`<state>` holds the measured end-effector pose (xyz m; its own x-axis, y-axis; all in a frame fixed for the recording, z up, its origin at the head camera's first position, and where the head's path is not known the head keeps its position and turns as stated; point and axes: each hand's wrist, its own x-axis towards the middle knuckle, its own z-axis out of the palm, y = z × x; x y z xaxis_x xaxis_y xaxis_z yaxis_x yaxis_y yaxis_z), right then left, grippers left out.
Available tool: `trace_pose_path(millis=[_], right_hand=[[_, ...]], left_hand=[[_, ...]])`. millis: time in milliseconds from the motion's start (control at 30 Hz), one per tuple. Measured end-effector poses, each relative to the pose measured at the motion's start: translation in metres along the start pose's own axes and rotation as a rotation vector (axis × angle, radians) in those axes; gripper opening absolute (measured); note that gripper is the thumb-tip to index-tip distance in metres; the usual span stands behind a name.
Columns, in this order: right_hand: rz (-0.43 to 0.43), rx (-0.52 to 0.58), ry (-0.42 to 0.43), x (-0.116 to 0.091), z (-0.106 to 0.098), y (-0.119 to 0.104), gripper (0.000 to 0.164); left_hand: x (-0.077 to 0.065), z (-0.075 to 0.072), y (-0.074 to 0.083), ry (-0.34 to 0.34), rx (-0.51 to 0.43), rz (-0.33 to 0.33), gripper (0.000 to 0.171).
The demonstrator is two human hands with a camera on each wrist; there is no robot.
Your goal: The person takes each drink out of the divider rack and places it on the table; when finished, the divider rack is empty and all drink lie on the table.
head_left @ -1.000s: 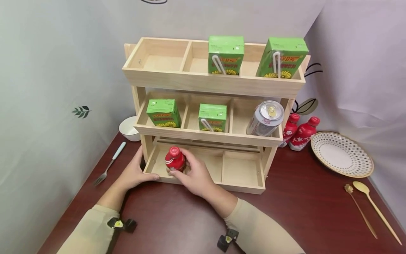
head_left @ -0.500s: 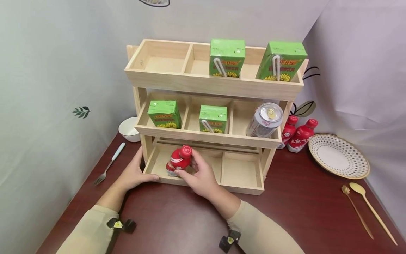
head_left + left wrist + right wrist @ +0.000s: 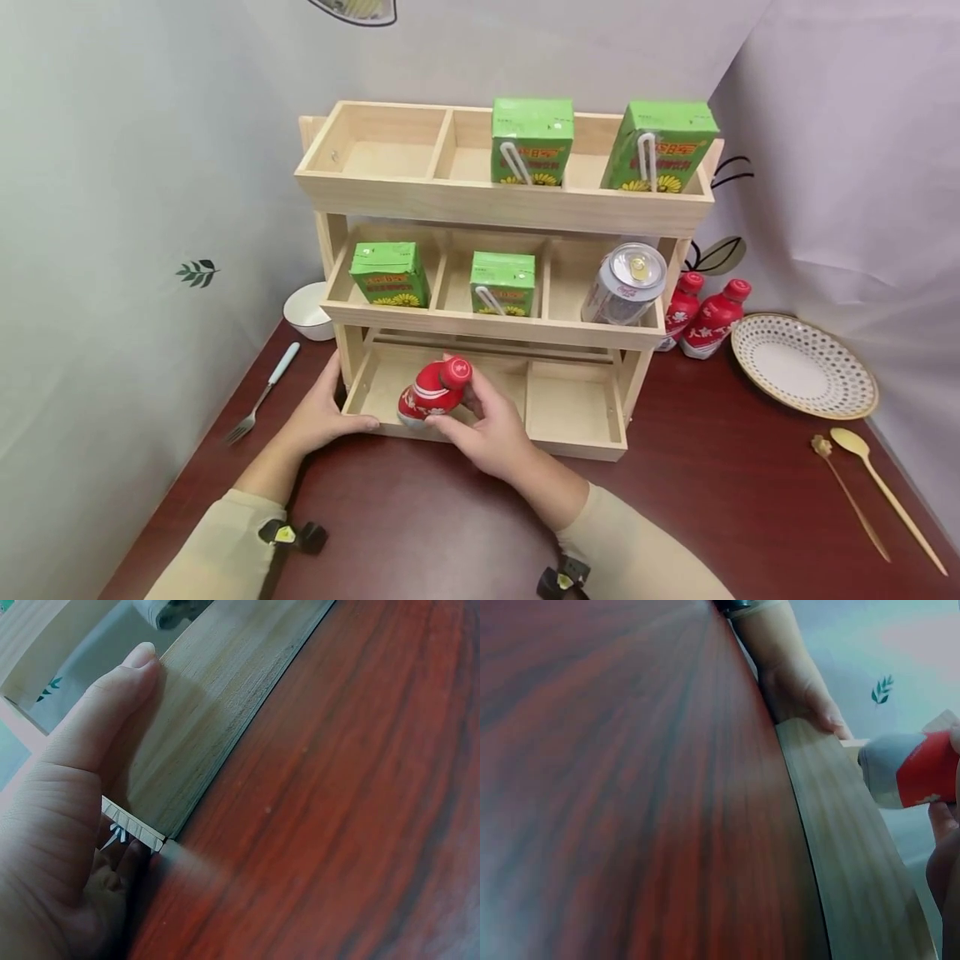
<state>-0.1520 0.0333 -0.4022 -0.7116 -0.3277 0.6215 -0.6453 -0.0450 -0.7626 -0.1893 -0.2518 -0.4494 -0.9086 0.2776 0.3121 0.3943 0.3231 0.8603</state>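
In the head view my right hand (image 3: pixel 498 433) grips a small red bottle (image 3: pixel 433 390) by its neck and upper side. The bottle leans right above the lowest tier's left compartment; its pale base (image 3: pixel 885 769) is off the tray floor in the right wrist view. My left hand (image 3: pixel 322 414) holds the lower left corner of the three-tier wooden shelf (image 3: pixel 510 204). Its thumb (image 3: pixel 112 705) lies along the front board (image 3: pixel 202 697) in the left wrist view, and the other fingers go round the side, partly hidden.
Green drink cartons (image 3: pixel 531 142) stand on the upper and middle tiers, with a silver can (image 3: pixel 626 283) at middle right. Two red bottles (image 3: pixel 712 319), a dotted plate (image 3: pixel 806 367) and golden spoons (image 3: pixel 888 487) lie right. A white bowl (image 3: pixel 307 312) and fork (image 3: pixel 262 396) are left.
The red bottle has gone from upright to leaning right, and has shifted a little right with my right hand. My left hand stays at the shelf corner.
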Motion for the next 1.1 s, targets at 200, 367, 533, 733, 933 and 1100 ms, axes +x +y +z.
trace_pose_path(millis=[200, 367, 533, 733, 933, 1100], right_hand=[[-0.013, 0.017, -0.049, -0.005, -0.005, -0.005, 0.067], [-0.037, -0.015, -0.042, -0.007, -0.016, -0.008, 0.068], [-0.048, -0.043, -0.044, -0.009, -0.031, -0.010, 0.068], [-0.016, -0.091, -0.016, -0.018, -0.052, -0.012, 0.069], [0.031, -0.125, 0.022, -0.027, -0.071, -0.015, 0.071], [0.077, -0.153, 0.031, -0.034, -0.080, -0.021, 0.072]], left_hand=[[-0.005, -0.004, -0.002, 0.024, -0.018, -0.026, 0.125], [-0.003, -0.004, -0.015, 0.012, -0.029, -0.030, 0.128], [-0.002, -0.003, -0.010, 0.010, -0.027, -0.030, 0.128], [0.000, 0.000, -0.005, 0.006, -0.023, -0.015, 0.126], [0.004, 0.003, -0.005, -0.001, -0.008, -0.016, 0.126], [0.003, 0.003, -0.005, 0.004, -0.035, -0.021, 0.127]])
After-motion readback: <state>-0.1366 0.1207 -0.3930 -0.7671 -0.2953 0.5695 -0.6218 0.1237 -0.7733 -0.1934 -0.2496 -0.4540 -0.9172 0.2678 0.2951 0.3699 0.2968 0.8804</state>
